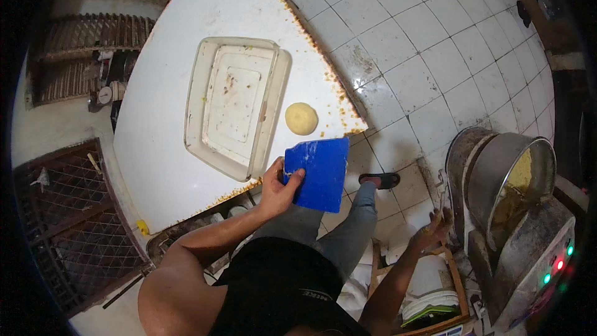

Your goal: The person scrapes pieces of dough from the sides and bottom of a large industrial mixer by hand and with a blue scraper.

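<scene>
Reader: What does the head view show?

Describer: Looking down, a person's left hand (pixel 280 183) pinches a flat blue scraper (pixel 317 174), thumb on top. The scraper is near the front corner of a white tabletop (pixel 155 155); I cannot tell whether they touch.

Reader: And the other hand?

Describer: The right hand (pixel 433 229) has loosely spread fingers, holds nothing that I can see, and is extended beside a steel mixing bowl (pixel 488 174).

Reader: Which step is this?

Describer: My judgement: holding the scraper ready while the free hand stretches out. Using it on the yellow mass (pixel 520 171) inside the bowl would call for swinging the blade right, across the body.

Reader: What else is around, or in the way?

Describer: A round dough ball (pixel 301 119) sits just beyond the scraper, beside a clear plastic tub (pixel 267 102); both limit forward movement. Low on the right, a white bucket (pixel 429 274) in a wooden frame (pixel 459 280) crowds the right forearm. Red and green lights (pixel 560 265) glow below the bowl.
</scene>
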Tool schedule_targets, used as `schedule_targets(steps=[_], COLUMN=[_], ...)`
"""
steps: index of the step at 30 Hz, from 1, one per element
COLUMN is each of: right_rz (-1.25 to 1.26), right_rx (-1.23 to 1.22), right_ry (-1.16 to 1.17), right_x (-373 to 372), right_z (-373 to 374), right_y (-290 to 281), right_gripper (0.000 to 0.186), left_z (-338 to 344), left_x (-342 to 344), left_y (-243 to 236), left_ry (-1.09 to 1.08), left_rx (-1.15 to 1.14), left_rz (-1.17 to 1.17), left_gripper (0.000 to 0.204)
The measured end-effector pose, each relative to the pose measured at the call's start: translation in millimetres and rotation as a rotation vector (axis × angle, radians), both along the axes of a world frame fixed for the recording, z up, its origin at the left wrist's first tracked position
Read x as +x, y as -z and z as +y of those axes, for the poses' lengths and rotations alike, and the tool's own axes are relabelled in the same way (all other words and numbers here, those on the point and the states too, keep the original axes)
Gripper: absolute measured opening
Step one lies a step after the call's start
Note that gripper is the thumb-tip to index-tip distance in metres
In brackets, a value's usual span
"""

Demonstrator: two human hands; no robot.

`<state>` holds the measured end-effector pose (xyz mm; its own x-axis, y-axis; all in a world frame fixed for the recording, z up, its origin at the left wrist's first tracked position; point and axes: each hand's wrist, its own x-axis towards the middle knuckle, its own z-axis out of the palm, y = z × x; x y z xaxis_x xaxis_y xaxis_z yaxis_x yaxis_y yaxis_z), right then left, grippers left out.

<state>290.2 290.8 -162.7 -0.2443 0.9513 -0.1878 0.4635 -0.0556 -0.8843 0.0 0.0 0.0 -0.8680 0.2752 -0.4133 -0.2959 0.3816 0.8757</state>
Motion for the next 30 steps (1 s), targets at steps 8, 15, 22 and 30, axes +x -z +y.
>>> schedule_targets(steps=[8, 15, 22, 30], right_rz=[0.249, 0.159, 0.357, 0.227], right_rx=[0.130, 0.422, 0.245, -0.211], right_ry=[-0.788, -1.027, -0.588, -0.001], right_x=[-240.3, -326.5, -245.1, -4.9], right_z=[-103.2, -166.8, -160.6, -181.6], right_y=[-82.3, -102.1, -94.5, 79.7], right_gripper=[0.029, 0.046, 0.030, 0.037], left_z=[-106.2, -174.6, -176.4, -218.7], left_x=[-32.7, -78.4, -57.8, 41.8], left_y=[23.4, 26.6, 83.0, 62.6], left_ry=[-0.089, -0.370, -0.104, 0.126], left_rx=[-0.034, 0.108, -0.259, -0.535], left_rz=[0.044, 0.049, 0.325, 0.767], left_gripper=[0.012, 0.014, 0.047, 0.053])
